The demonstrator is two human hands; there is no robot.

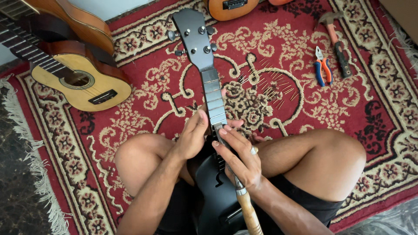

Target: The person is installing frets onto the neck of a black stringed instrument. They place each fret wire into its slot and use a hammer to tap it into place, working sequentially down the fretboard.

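Note:
A black ukulele lies in my lap, its neck (212,93) pointing away and its headstock (194,37) with silver tuners at the top. My left hand (191,135) wraps the neck from the left side, thumb on the fretboard. My right hand (239,154), with a ring on one finger, grips a tool with a wooden handle (250,213); its metal end rests flat on the fretboard under my fingers. The black body (213,187) sits between my crossed legs.
Loose thin metal fret wires (270,85) are scattered on the red patterned rug (143,113). Orange-and-blue pliers (323,66) and a hammer (334,37) lie at the right. A tan ukulele (80,82) and a brown guitar (69,19) rest at the left; another instrument (230,8) at top.

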